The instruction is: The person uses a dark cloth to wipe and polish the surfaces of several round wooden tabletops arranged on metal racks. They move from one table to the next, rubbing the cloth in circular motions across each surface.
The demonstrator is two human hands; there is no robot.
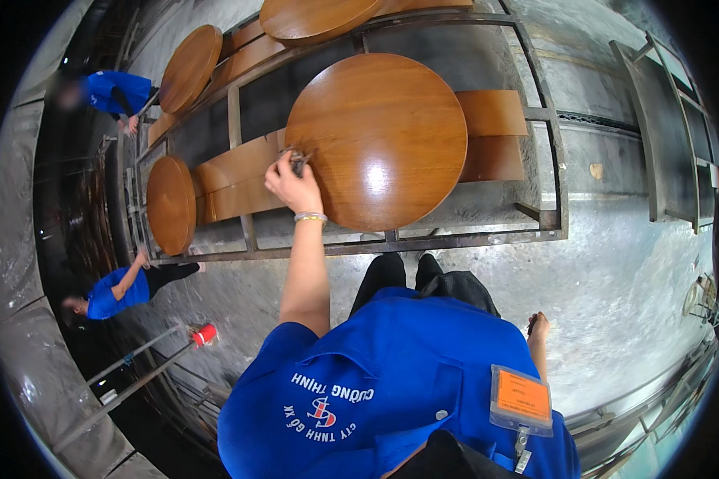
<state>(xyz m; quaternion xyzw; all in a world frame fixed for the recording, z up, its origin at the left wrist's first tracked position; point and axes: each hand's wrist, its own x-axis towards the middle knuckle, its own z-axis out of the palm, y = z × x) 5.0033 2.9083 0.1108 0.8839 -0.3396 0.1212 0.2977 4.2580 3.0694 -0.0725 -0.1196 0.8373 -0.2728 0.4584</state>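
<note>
Your left hand [294, 185] is closed around a small dark tool [299, 164], pressed to the left edge of the large round wooden tabletop [379, 140] lying on the metal rack [471, 235]. Your right hand [538, 326] hangs at your side; whether it is spread or closed cannot be told. Advise keeping the tool flat on the rim and working with even pressure.

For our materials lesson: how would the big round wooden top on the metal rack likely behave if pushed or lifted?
The round wooden top looks solid, so probably stiff and fairly heavy. Its glossy finish suggests it could slide on the metal rack. Stood on edge, it might roll. The left hand touches its rim.
</note>
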